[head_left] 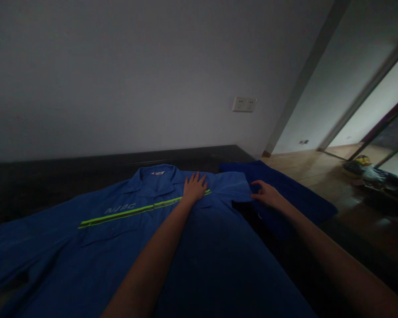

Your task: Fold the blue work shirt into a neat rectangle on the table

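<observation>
A blue short-sleeved work shirt (129, 238) lies spread face up, its collar away from me. It has a yellow-green stripe across the chest and pale letters above it. My left hand (194, 189) lies flat on the shirt near the shoulder, fingers spread. My right hand (267, 194) is at the end of the sleeve (234, 183) on the right. Its thumb and forefinger stand apart at the sleeve's edge, and the other fingers are partly hidden.
A darker blue cloth (295, 194) lies beside the sleeve. Behind the shirt, the dark tabletop (199, 154) meets a pale wall with a socket plate (244, 104). Bags and other items (374, 174) lie on the wooden floor at right.
</observation>
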